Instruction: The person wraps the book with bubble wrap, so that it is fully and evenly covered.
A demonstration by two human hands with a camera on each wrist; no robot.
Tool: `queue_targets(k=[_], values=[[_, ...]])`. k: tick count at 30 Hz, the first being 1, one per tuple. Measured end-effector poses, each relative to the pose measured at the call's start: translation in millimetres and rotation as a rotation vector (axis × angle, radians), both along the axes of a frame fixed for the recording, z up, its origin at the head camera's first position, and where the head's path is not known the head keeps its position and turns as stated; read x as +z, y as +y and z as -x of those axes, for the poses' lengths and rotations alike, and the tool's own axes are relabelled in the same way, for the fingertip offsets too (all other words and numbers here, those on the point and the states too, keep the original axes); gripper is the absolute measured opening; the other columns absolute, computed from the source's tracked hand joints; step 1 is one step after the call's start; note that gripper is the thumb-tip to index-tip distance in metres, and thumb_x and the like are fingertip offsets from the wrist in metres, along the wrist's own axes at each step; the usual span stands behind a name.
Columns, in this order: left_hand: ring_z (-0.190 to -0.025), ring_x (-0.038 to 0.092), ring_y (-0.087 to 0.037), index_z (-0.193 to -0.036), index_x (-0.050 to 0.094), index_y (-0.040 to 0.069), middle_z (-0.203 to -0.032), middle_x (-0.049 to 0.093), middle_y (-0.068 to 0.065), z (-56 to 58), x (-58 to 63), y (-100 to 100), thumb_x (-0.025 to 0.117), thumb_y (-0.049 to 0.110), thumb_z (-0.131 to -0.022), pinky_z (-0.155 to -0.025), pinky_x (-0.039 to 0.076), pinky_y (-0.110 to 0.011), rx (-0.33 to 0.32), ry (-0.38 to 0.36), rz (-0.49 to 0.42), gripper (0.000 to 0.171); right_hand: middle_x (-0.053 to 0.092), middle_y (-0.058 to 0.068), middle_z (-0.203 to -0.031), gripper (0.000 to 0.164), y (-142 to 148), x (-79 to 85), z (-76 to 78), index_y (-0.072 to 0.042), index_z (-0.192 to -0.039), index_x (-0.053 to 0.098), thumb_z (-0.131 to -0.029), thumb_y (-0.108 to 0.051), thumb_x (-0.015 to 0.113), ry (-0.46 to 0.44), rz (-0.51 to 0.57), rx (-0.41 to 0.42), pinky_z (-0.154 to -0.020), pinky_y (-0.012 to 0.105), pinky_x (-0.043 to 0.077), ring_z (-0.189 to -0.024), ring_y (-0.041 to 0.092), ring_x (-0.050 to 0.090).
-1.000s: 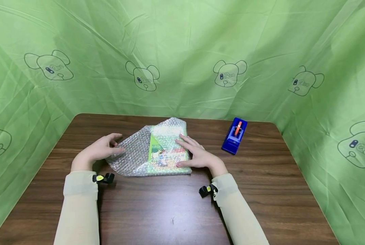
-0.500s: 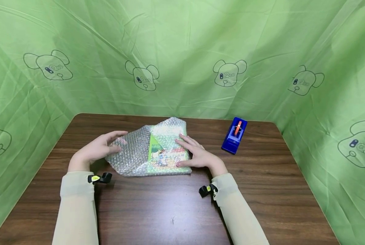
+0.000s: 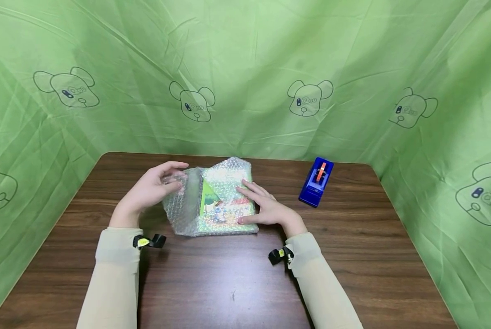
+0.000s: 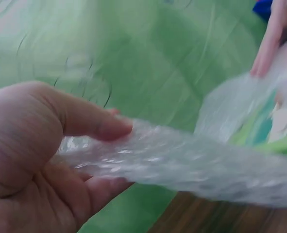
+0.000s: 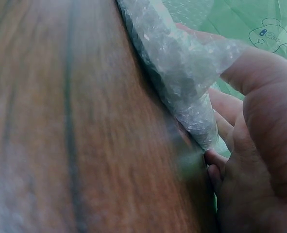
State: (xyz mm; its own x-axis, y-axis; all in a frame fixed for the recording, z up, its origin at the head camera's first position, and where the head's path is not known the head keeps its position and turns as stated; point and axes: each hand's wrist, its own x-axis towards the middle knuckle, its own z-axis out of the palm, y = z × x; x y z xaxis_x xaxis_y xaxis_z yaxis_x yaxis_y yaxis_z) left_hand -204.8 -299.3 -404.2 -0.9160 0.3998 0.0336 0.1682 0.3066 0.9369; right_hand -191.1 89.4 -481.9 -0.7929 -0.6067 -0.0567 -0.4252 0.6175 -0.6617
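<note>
A flat, book-like item with a colourful picture cover (image 3: 222, 210) lies on the table under clear bubble wrap (image 3: 229, 176). At its left side my left hand (image 3: 151, 187) pinches the loose flap of the wrap between thumb and fingers, and the flap is raised off the table. The left wrist view shows the thumb (image 4: 111, 128) over the bubble wrap (image 4: 182, 155) and fingertips beneath it. My right hand (image 3: 266, 208) rests with fingers spread on the right part of the wrapped item. In the right wrist view its thumb (image 5: 260, 73) lies on the wrap (image 5: 182, 63).
A blue tape dispenser (image 3: 316, 183) with an orange part stands at the back right of the brown wooden table (image 3: 212, 283). Green cloth (image 3: 253, 55) printed with animal heads hangs behind and at both sides of the table.
My left hand first shifts slightly left, then moves right and away from me, lifting the wrap's left flap and folding it toward the cover. The right hand stays in place.
</note>
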Motion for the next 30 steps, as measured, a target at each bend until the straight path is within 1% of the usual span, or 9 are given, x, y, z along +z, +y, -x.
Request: queue_targets(k=[3,8,11,13,16,19,22,26,30], values=[[-0.099,0.074,-0.026,-0.153,0.058,0.003,-0.131,0.070,-0.025,-2.1,4.7,20.0,0.063,-0.010,-0.101,-0.078,0.065,-0.029,0.070,0.023,0.007,0.054,0.006,-0.008,-0.185,0.103,0.1,0.1,-0.1,-0.031,-0.175,0.030,-0.092,-0.057,0.085,-0.002,0.001,0.000,-0.129,0.075,0.009,-0.170,0.030,0.001],[-0.077,0.067,-0.018,-0.141,0.069,0.003,-0.116,0.075,-0.023,-6.2,4.5,56.5,0.069,-0.007,-0.099,-0.059,0.056,-0.024,0.232,0.070,0.002,0.043,0.006,-0.009,-0.184,0.101,-0.4,-0.2,0.4,-0.032,-0.175,0.030,-0.093,-0.056,0.084,-0.002,-0.001,-0.001,-0.129,0.076,0.008,-0.170,0.030,0.000],[-0.068,0.063,-0.014,-0.138,0.071,0.006,-0.114,0.078,-0.020,-7.8,-1.0,75.5,0.070,-0.004,-0.100,-0.053,0.050,-0.023,0.272,0.065,-0.025,0.040,0.006,-0.008,-0.185,0.101,-0.2,0.0,0.3,-0.032,-0.175,0.030,-0.093,-0.055,0.084,-0.007,-0.003,-0.005,-0.129,0.075,0.007,-0.170,0.030,0.000],[-0.064,0.061,-0.013,-0.138,0.072,0.008,-0.114,0.079,-0.017,-8.6,-6.7,85.7,0.069,-0.004,-0.100,-0.051,0.048,-0.023,0.275,0.065,-0.041,0.040,0.006,-0.007,-0.185,0.101,0.1,0.5,-0.1,-0.032,-0.175,0.030,-0.093,-0.055,0.085,-0.010,-0.004,-0.008,-0.130,0.075,0.007,-0.170,0.030,0.000],[-0.065,0.064,-0.013,-0.137,0.072,0.007,-0.113,0.079,-0.016,-9.0,-17.0,97.7,0.067,-0.005,-0.100,-0.051,0.049,-0.023,0.274,0.068,-0.068,0.039,0.007,-0.006,-0.185,0.101,0.3,1.5,-0.9,-0.031,-0.175,0.030,-0.093,-0.055,0.085,-0.012,-0.006,-0.011,-0.130,0.074,0.007,-0.170,0.030,0.001],[-0.074,0.072,-0.018,-0.134,0.073,0.004,-0.112,0.080,-0.018,-8.3,-28.1,106.6,0.065,-0.007,-0.100,-0.055,0.053,-0.024,0.272,0.054,-0.117,0.037,0.008,-0.005,-0.185,0.101,0.1,1.5,-0.9,-0.030,-0.175,0.031,-0.093,-0.056,0.084,-0.005,-0.012,-0.011,-0.130,0.074,0.008,-0.170,0.031,0.002],[-0.081,0.075,-0.026,-0.133,0.072,0.003,-0.112,0.079,-0.020,-7.7,-38.6,113.3,0.063,-0.008,-0.098,-0.054,0.052,-0.024,0.262,0.024,-0.151,0.038,0.008,-0.006,-0.185,0.102,0.4,1.4,-0.6,-0.031,-0.175,0.031,-0.092,-0.056,0.085,-0.008,-0.016,-0.015,-0.130,0.074,0.008,-0.170,0.032,0.002],[-0.086,0.077,-0.035,-0.134,0.071,0.002,-0.114,0.079,-0.022,-8.0,-49.4,118.8,0.062,-0.008,-0.098,-0.052,0.051,-0.025,0.232,-0.009,-0.145,0.039,0.007,-0.008,-0.185,0.103,0.7,0.8,0.4,-0.032,-0.175,0.030,-0.092,-0.058,0.085,-0.012,-0.024,-0.015,-0.130,0.074,0.009,-0.170,0.031,0.002],[-0.088,0.079,-0.036,-0.136,0.070,0.003,-0.116,0.079,-0.021,-9.6,-55.3,122.7,0.062,-0.006,-0.102,-0.059,0.058,-0.027,0.207,-0.022,-0.112,0.036,0.007,-0.009,-0.185,0.103,0.1,1.1,1.0,-0.031,-0.175,0.031,-0.092,-0.057,0.085,-0.018,-0.022,-0.012,-0.130,0.074,0.009,-0.170,0.030,0.002]])
